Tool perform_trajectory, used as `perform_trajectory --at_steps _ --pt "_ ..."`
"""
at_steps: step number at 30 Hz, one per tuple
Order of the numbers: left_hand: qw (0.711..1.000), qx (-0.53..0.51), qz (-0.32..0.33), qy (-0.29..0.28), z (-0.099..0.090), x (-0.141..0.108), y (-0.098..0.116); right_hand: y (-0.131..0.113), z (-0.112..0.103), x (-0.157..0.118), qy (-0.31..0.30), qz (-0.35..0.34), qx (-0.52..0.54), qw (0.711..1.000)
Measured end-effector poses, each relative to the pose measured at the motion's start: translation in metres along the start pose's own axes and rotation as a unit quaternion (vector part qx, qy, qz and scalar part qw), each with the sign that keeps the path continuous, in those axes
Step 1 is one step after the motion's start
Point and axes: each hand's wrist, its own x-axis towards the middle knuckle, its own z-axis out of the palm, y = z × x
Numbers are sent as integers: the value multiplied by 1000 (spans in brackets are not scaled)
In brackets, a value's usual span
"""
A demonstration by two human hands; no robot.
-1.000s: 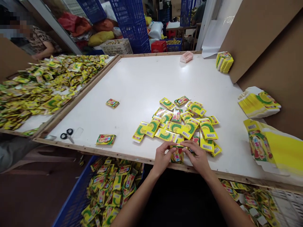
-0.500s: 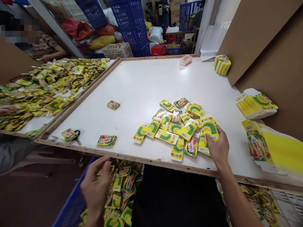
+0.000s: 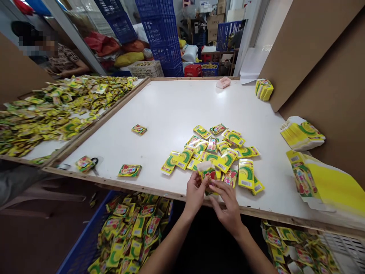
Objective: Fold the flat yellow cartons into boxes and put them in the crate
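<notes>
Just above the table's front edge, a small yellow, green and red carton (image 3: 208, 174) with a white flap up at its top is between my hands. My left hand (image 3: 196, 196) pinches it from the left side. My right hand (image 3: 229, 207) is closed on its lower right part, with the fingertips at its front; the lower end is hidden by the fingers. Around it lies a loose cluster of similar flat cartons, among them a yellow one with a barcode (image 3: 246, 173) just right of my hands and another (image 3: 227, 160) behind them.
Two stacks of flat cartons (image 3: 303, 133) (image 3: 303, 179) stand at the right. A blue crate (image 3: 82, 232) full of cartons sits below the table's left front. Single cartons (image 3: 129, 170) and black-handled scissors (image 3: 94, 163) lie left. Beyond the wooden rim (image 3: 102, 116), a person sits by a heap of cartons (image 3: 71, 99).
My left hand has come up from above the blue crate to the carton. My right hand has moved left from the cluster's right side, and both now hold one carton.
</notes>
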Motion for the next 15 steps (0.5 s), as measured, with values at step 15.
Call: perform_trajectory --at_steps 15 --pt "983 119 -6 -142 -30 11 -15 41 -7 28 -54 134 111 983"
